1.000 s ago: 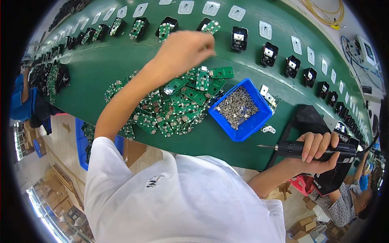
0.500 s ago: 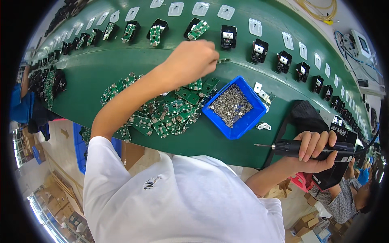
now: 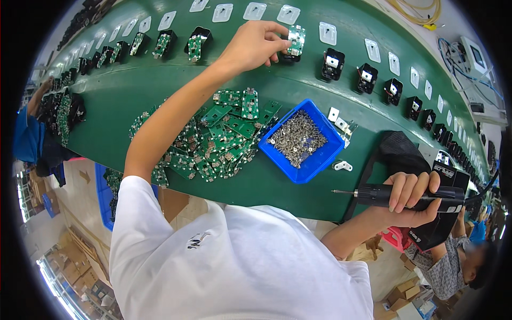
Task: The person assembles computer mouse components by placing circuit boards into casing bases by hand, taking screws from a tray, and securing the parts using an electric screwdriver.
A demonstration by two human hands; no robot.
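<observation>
Head view: left arm stretched out past the blue screw tray (image 3: 281,164), left hand (image 3: 257,45) pinching a green circuit board (image 3: 296,38) at its edge between thumb and fingers, the board over a black housing (image 3: 290,58) beyond the tray. Right forearm bent, right hand (image 3: 414,198) wrapped palm-up round a black electric screwdriver (image 3: 369,194), nearer the body and right of the tray, bit pointing left.

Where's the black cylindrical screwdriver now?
Right side of the head view: the black screwdriver is in the right hand, tip pointing left, below and right of the blue plastic screw tray.
</observation>
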